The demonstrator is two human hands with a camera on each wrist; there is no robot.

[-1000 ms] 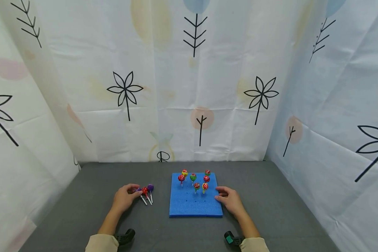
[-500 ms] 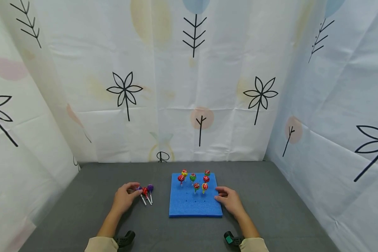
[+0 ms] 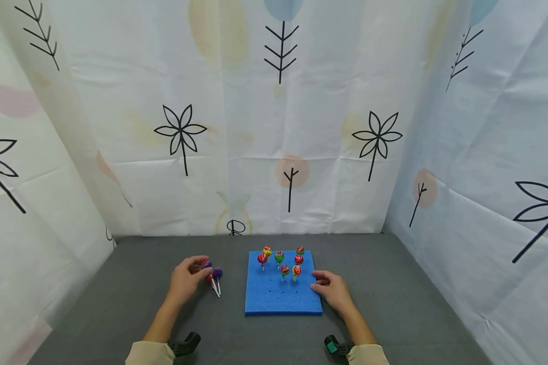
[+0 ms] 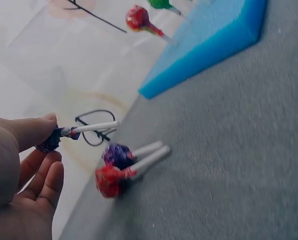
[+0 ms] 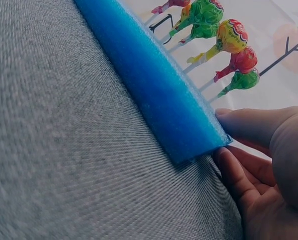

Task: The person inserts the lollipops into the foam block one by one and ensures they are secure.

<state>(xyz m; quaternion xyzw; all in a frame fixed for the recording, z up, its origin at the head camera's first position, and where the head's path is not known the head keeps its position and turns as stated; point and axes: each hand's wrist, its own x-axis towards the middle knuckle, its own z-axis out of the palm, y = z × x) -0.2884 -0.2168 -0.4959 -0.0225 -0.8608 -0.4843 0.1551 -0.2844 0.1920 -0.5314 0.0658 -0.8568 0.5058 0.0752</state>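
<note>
My left hand [image 3: 184,280] pinches a purple lollipop [image 4: 49,142] by its wrapped head, thumb on one side and fingers on the other. Its white stick points toward the board in the left wrist view. Just beneath, a red lollipop [image 4: 108,181] and another purple lollipop [image 4: 117,155] lie side by side on the grey cloth. A blue foam board [image 3: 283,303] lies flat in the middle, with several lollipops [image 5: 232,36] standing in it on their sticks. My right hand [image 3: 333,290] grips the board's right edge, thumb at the top and fingers low at the side.
Small holes [image 3: 283,291] show in the near half of the board. The grey cloth-covered table [image 3: 237,339] runs back to a patterned white curtain [image 3: 251,192], which also hangs at both sides. A dark wrist strap [image 3: 185,344] sits at the left wrist.
My left hand has lifted one purple lollipop off the cloth, moving slightly up and right, away from the other two. The right hand stays at the board's edge.
</note>
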